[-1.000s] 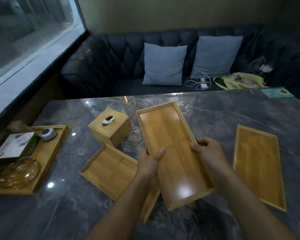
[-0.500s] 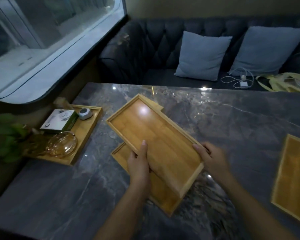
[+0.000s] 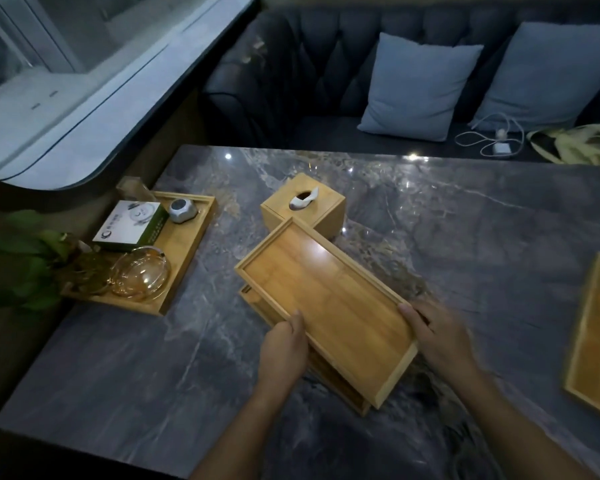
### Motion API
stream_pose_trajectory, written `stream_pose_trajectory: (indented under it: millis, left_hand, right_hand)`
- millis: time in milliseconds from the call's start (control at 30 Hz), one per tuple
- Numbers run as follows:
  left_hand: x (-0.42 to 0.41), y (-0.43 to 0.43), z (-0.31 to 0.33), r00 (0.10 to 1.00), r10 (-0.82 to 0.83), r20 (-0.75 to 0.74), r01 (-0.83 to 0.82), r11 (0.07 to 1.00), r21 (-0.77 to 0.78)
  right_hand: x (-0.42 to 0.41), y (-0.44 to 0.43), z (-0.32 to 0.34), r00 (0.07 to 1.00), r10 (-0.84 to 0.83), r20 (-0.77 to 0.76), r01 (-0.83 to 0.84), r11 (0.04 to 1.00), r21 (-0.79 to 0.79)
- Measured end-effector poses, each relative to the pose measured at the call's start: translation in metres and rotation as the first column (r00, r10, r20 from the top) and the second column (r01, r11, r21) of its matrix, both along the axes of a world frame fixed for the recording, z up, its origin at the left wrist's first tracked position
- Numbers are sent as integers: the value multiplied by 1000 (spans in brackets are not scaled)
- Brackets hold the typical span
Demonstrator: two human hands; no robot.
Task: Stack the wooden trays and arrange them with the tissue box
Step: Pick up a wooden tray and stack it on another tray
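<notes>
I hold a long wooden tray (image 3: 326, 303) at its two long sides, my left hand (image 3: 284, 344) on the near-left rim and my right hand (image 3: 437, 336) on the right rim. It sits skewed over a second wooden tray (image 3: 336, 379) lying on the dark marble table (image 3: 465, 237); only the lower tray's left edge and near corner show. A wooden tissue box (image 3: 303, 206) with white tissue poking out stands just beyond the held tray's far corner. A third wooden tray (image 3: 596, 337) lies at the right edge of view.
At the table's left stands a wooden tray (image 3: 184, 261) holding a green-and-white box, a small grey device and a glass bowl (image 3: 141, 273), with a leafy plant beside it. Behind the table is a dark sofa with two blue cushions (image 3: 420, 86).
The held tray has come down lower over the tray beneath it, and the tissue box it hid is in sight again. My view has shifted left and closer.
</notes>
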State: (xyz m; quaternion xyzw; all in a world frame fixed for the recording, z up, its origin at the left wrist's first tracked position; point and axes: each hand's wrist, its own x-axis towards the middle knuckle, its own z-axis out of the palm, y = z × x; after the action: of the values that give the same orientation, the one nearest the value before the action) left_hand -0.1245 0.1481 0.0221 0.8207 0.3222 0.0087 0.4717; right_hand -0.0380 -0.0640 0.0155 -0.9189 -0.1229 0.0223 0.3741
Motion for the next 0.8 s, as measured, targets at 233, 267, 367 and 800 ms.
stream_pose_trajectory:
  millis: [233,267,367,800]
  left_hand:
    - [-16,9,-11,1000,-10,4,10,999,33]
    - [-20,10,-12,1000,-12,2,12,1000,24]
    - [-24,15,-15,999,-18,-35,18,1000,13]
    - [1,22,-21,945,-136,-297,164,984,70]
  right_hand:
    - [-9,6,-2,997,25,70,-22,998,-56]
    - [-10,8,-2,997,35,63,-32,998,-57]
    - [-13,14,-6,999,43,26,-40,996,-82]
    - [-3,16,-26,989,-81,-125,62,987,-147]
